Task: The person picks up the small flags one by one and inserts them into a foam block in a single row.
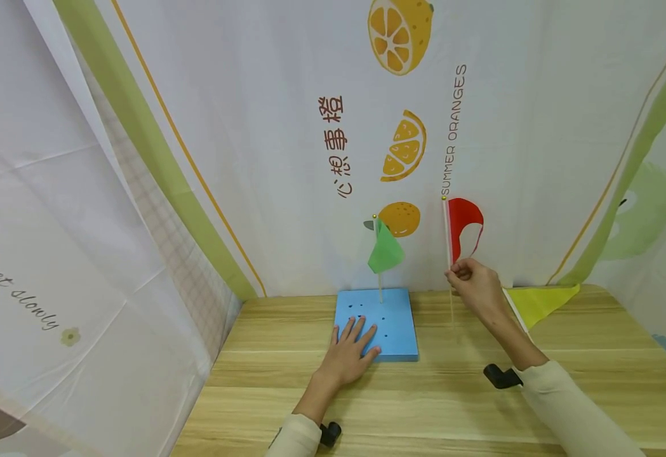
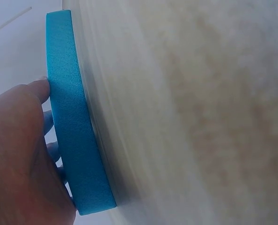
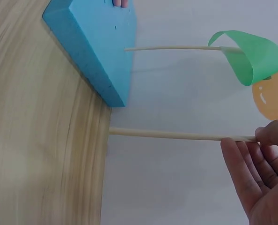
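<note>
My left hand [image 1: 344, 358] rests with spread fingers on the near left part of a blue foam block [image 1: 398, 346]. Several small holes dot the block's top. A green flag [image 1: 386, 251] stands upright in its far part, on a thin wooden stick [image 3: 171, 48]. To the right of the block, my right hand [image 1: 475, 289] pinches the stick [image 3: 167, 134] of a red flag [image 1: 461, 219] between thumb and fingers. That stick is held upright, its bare lower part pointing down toward the table. The red cloth curls above the hand.
Behind my right forearm a yellow flag [image 1: 541, 304] lies on the wooden table [image 1: 424, 412], its stick partly hidden by the arm. A white curtain [image 1: 287, 241] printed with oranges hangs along the table's back edge. Black wrist devices [image 1: 501, 376] show at both sleeves.
</note>
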Tool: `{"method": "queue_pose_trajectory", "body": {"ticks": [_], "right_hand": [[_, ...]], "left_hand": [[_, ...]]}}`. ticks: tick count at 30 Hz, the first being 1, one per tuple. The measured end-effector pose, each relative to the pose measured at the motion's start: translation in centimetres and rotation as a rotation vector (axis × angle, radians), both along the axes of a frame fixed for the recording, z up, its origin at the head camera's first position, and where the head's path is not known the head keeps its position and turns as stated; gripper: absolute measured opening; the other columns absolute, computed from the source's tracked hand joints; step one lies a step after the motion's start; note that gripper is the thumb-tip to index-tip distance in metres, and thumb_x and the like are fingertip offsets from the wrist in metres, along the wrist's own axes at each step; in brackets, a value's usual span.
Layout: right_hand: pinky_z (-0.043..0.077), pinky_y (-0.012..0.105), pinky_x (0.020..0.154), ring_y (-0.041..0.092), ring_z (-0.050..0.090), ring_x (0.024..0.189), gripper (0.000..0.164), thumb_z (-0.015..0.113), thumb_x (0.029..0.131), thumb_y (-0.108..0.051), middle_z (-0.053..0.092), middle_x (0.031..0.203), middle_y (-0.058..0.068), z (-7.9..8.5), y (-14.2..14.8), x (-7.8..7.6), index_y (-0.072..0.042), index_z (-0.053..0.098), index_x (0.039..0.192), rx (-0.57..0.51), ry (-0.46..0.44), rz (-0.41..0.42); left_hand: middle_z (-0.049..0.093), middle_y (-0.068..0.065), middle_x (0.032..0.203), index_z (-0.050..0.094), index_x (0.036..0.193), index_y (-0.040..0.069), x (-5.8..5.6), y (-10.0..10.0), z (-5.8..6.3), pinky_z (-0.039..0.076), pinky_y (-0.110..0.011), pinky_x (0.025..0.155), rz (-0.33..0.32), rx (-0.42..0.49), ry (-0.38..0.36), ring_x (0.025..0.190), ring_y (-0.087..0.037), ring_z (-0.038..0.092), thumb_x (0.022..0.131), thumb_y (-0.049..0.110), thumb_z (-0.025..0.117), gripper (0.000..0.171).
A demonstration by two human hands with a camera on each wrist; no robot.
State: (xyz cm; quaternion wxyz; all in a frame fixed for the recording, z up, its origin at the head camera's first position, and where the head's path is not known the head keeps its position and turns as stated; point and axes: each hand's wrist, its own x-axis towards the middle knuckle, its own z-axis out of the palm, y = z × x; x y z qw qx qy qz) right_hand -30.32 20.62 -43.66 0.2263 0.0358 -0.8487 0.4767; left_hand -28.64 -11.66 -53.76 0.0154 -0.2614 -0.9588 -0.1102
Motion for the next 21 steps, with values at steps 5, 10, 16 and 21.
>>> {"method": "queue_pose_trajectory", "body": {"ticks": [5,10,16,21], "right_hand": [[0.057,0.012,0.061,0.04,0.075,0.081,0.015,0.072,0.101,-0.007,0.073,0.096,0.025,0.2,-0.6,-0.2,0.007,0.067,0.106,-0.007,0.039,0.014],[0.057,0.012,0.061,0.035,0.074,0.078,0.016,0.073,0.101,-0.007,0.073,0.095,0.024,0.5,-1.4,-0.7,0.007,0.068,0.105,0.0,0.059,0.024],[0.058,0.014,0.061,0.031,0.073,0.079,0.018,0.073,0.101,-0.008,0.073,0.097,0.025,1.0,-2.1,-1.1,0.008,0.068,0.106,0.001,0.045,0.035],[0.059,0.015,0.061,0.031,0.074,0.079,0.019,0.074,0.1,-0.007,0.072,0.098,0.026,1.4,-2.7,-1.6,0.009,0.068,0.108,-0.011,0.027,0.055]], "left_hand": [[0.027,-0.011,0.177,0.038,0.168,0.022,0.1,0.0,0.0,0.017,-0.07,0.13,-0.003,-0.004,0.003,0.166,-0.038,0.02,0.114,0.055,0.036,0.063],[0.024,-0.009,0.178,0.036,0.169,0.024,0.0,0.1,0.0,0.015,-0.068,0.131,0.004,-0.01,-0.013,0.166,-0.036,0.018,0.114,0.054,0.038,0.063],[0.027,-0.011,0.177,0.038,0.168,0.022,0.0,0.1,0.1,0.017,-0.07,0.13,0.0,-0.004,-0.006,0.165,-0.038,0.02,0.114,0.054,0.039,0.063],[0.027,-0.01,0.177,0.039,0.168,0.023,0.0,0.1,0.1,0.017,-0.068,0.131,0.01,-0.002,-0.016,0.166,-0.036,0.02,0.113,0.053,0.041,0.062]]}}
